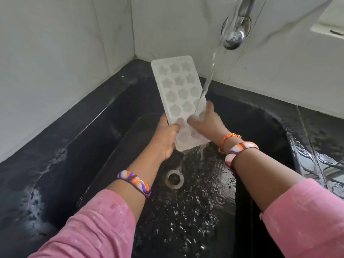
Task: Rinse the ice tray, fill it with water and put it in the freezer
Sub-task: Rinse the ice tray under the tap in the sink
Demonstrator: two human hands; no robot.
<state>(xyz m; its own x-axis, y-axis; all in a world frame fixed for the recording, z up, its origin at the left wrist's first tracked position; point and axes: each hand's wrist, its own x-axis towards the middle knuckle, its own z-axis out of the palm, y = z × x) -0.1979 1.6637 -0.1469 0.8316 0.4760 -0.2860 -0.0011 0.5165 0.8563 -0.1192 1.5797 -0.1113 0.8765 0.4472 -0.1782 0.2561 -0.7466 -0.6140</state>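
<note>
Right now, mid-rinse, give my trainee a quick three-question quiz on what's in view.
1. True or false: the tray lies flat on the sink floor.
2. Which holds the tray? A) left hand only B) right hand only C) both hands
3. Fill in: the water from the tap strikes the tray near the ____ hand.

Key:
1. False: it is held tilted above the sink, far end raised, and water runs off its near end.
2. C: each hand grips the near end, one on each side.
3. Right.
</note>
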